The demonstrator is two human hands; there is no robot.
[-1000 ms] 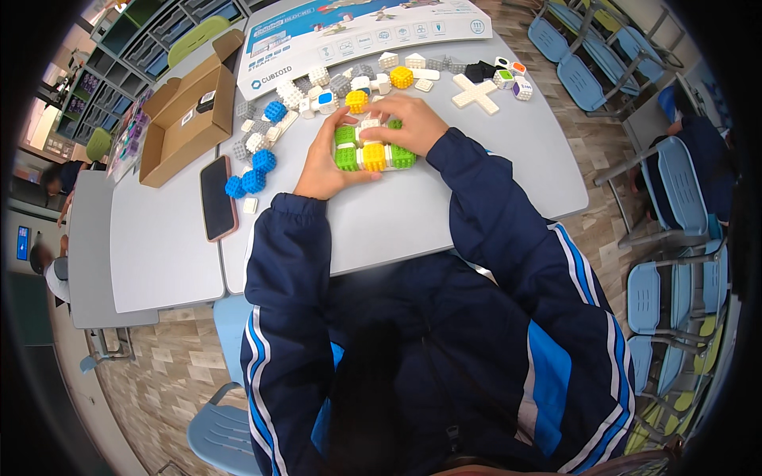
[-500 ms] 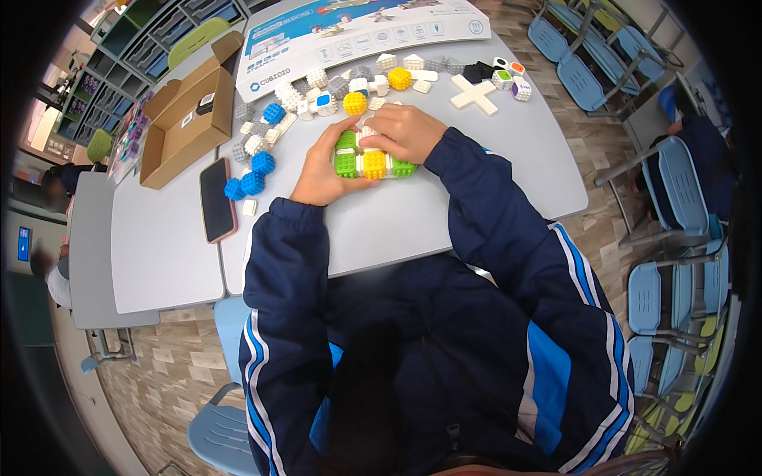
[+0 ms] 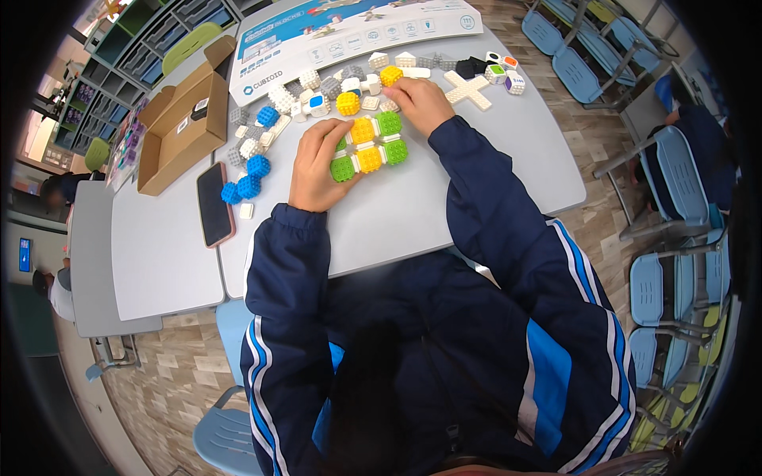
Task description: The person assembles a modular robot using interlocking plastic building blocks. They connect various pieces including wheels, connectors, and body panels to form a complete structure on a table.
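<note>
My left hand grips the left side of a block assembly, its fingers wrapped round the edge. Green blocks and yellow blocks make up the assembly, in two rows joined by white connectors. Beyond it, my right hand has its bent fingertips down among loose pieces. They are beside a loose yellow block and a small white piece. Whatever is between those fingertips is too small or hidden to make out. Another yellow block lies just behind the assembly.
Blue blocks, a phone and an open cardboard box lie to the left. White and grey pieces curve along a large printed box. A white cross-shaped piece and cubes with coloured faces are at right.
My right hand has left the assembly and moved away from me to the loose pieces. The left hand keeps its hold, and the assembly's top now shows more fully.
</note>
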